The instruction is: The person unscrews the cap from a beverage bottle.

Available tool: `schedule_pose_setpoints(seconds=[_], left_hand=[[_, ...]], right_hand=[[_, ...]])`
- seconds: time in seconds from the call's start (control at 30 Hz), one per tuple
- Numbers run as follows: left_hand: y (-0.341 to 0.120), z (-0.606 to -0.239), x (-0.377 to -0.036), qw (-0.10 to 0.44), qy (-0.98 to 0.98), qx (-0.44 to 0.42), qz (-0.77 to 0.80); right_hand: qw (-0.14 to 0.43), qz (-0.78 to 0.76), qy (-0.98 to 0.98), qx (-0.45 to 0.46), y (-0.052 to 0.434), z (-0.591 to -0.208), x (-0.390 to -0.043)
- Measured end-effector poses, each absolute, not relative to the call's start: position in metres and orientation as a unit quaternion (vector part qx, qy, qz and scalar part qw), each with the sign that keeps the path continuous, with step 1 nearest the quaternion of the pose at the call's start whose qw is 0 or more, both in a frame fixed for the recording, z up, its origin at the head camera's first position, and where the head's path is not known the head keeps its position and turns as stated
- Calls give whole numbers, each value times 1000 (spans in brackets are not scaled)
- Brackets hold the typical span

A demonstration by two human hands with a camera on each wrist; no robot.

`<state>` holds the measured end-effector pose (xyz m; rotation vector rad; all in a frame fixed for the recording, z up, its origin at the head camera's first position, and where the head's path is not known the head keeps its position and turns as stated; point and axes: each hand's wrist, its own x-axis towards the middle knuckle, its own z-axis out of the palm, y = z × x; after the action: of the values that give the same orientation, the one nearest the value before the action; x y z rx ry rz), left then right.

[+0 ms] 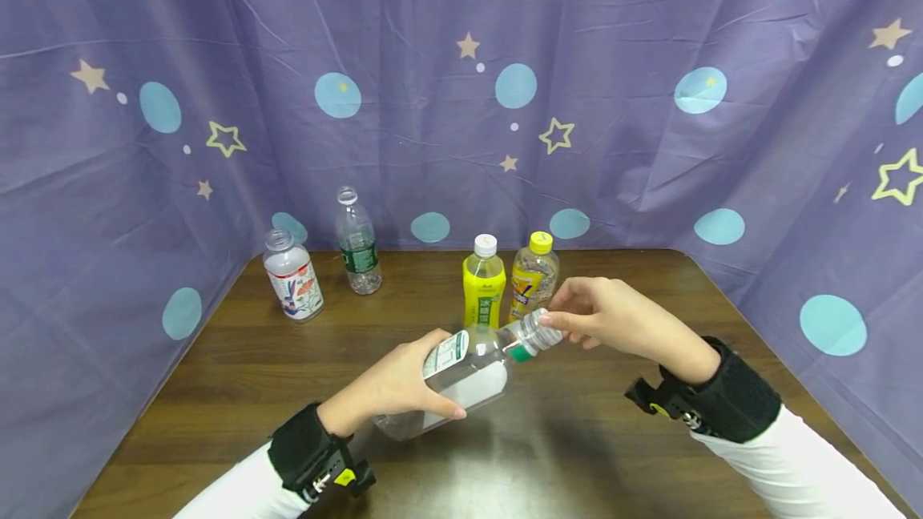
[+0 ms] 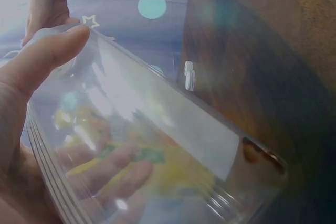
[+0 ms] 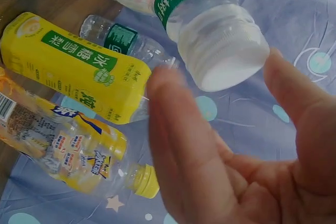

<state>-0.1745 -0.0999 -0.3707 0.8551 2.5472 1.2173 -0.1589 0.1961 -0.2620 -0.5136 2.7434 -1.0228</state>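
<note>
Clear bottle (image 1: 465,375): held tilted above table (image 1: 613,455) mid-front, neck up-right, base down-left; white cap (image 1: 550,330) on; green band at neck, white label on body. Looks near empty, can't tell for sure.
L hand (image 1: 392,387): wrapped round the body near label, thumb on top, fingers under; seen thru plastic in left wrist view (image 2: 113,166). Firm hold.
R hand (image 1: 613,315): at cap end. Fingertips touch or nearly touch cap in head view; right wrist view shows thumb + fingers (image 3: 184,145) spread either side of cap (image 3: 226,51) w/ gap. So loosely open, not clamped on cap.
Handling (my guess): light, thin-walled PET, dents if squeezed hard; smooth + a bit slippery at clear parts. Ribbed cap gives the best purchase for fingertips; the body at label is the best place for a steady hold, as the L has it. Not fragile.
Just behind: yellow-label bottle (image 1: 484,283) w/ white cap, upright; beside it to the right an orange-yellow bottle (image 1: 534,275) w/ yellow cap, upright, v. close to R hand.
Far left-back: short bottle (image 1: 292,276) w/ red-blue print, no cap seen; taller clear bottle (image 1: 357,243) w/ dark green label, open top.
Surround: purple cloth (image 1: 649,102) w/ stars + blue dots on three sides.
Wrists: black straps, white sleeves.
</note>
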Motion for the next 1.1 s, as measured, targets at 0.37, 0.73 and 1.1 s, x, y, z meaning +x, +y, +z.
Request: schedule_pose_setpoints(seconds=[0.37,0.73,1.1], left_hand=[[-99,-374,-175,92,866,290,396],[-102,-373,-176,96,864,286,404],[-103,-372,-176,100,860,286,411]], right_hand=[[102,-350,908,-207,199,-262,-157],[37,-351,888,-295,200,-264,-157],[-1,-349,891,-290,194,-269,-158]])
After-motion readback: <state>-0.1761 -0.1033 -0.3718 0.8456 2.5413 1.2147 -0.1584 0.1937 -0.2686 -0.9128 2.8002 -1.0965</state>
